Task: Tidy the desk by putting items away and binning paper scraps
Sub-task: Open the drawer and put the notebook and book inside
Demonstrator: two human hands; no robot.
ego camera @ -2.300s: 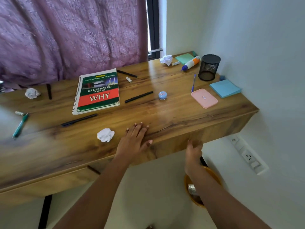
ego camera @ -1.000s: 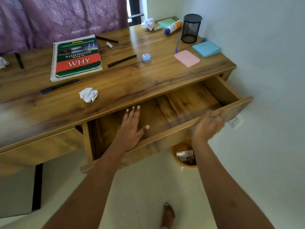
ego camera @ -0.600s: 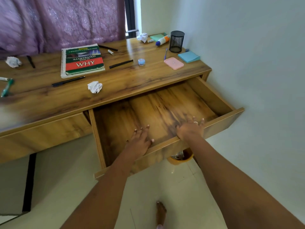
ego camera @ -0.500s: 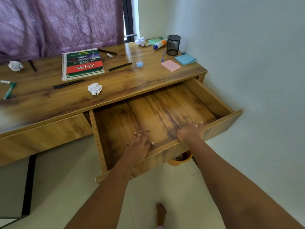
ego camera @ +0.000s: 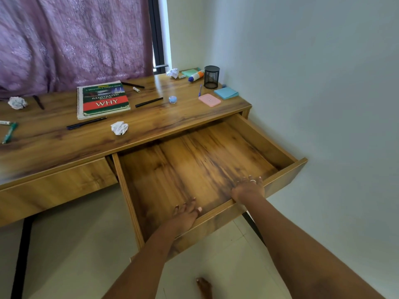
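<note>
Both my hands are on the front panel of the drawer [ego camera: 216,214], which is pulled way out from under the desk's right half. My left hand [ego camera: 185,214] lies over the rim with the fingers loose and spread, gripping nothing, and my right hand [ego camera: 248,188] is hooked over the same rim further right, fingers curled down on it. Up on the desk [ego camera: 54,143], a crumpled paper ball [ego camera: 119,127] sits near the front edge just above the drawer's left corner, with a black pen [ego camera: 86,123] beside it and the spiral "WHY" book [ego camera: 103,99] behind. Another paper ball [ego camera: 17,102] is toward the left edge, a third [ego camera: 173,72] at the back edge near the mesh pen cup [ego camera: 211,77] in the back right corner.
</note>
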